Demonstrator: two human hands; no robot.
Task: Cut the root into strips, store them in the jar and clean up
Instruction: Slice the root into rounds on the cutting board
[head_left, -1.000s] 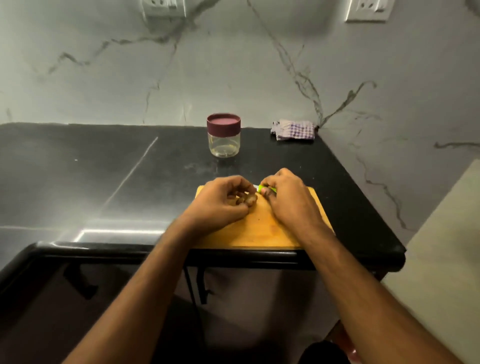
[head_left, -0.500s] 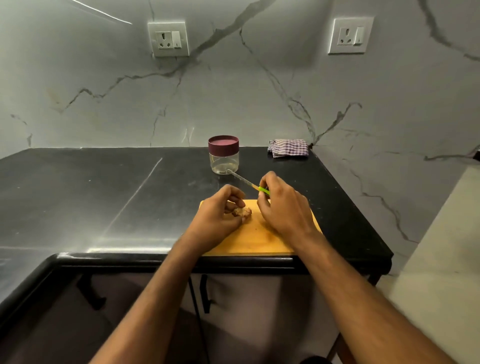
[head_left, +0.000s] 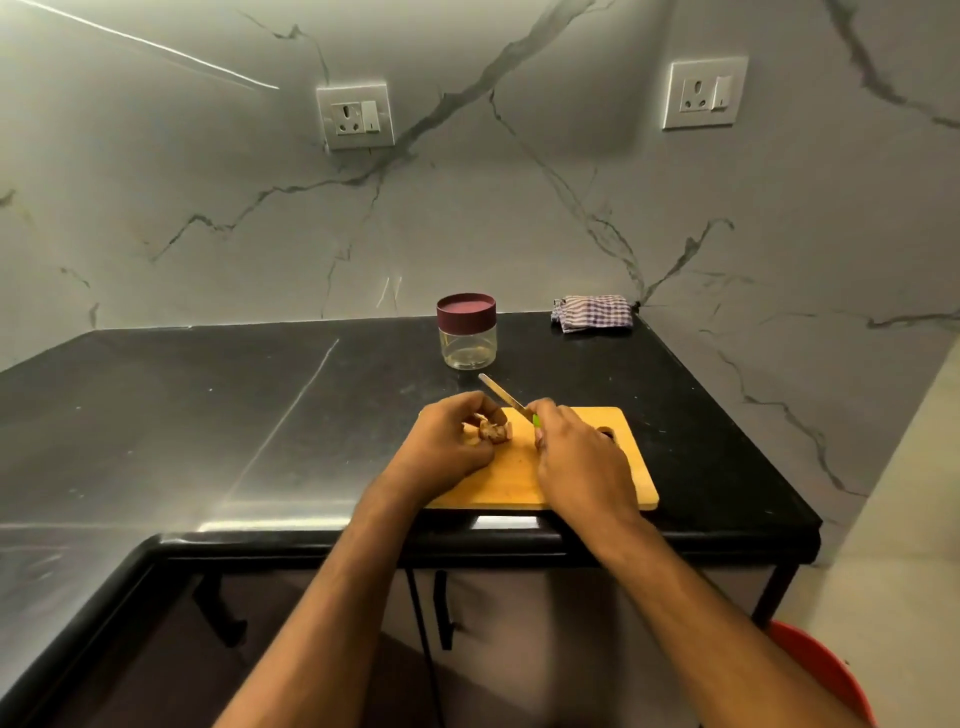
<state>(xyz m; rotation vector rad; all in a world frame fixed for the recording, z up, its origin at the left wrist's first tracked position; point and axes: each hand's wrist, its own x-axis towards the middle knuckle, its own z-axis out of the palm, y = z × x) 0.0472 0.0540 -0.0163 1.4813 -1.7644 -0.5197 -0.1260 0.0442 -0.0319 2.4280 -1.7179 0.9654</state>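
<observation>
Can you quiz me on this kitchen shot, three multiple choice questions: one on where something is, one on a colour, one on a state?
1. Where is the checked cloth?
A. at the back right corner of the counter
B. on the cutting board
C. over the jar

2. What colour is the jar's lid?
A. green
B. maroon
C. white

3. What state is the jar in?
A. open, full of strips
B. lying on its side
C. upright, lid on, looks empty

Answers:
1 A, the cloth lies against the wall, behind and right of the board.
2 B, the lid is dark red above clear glass.
3 C, the lid sits on top and nothing shows through the glass, while the left hand holds the root and the right hand grips the knife.
</observation>
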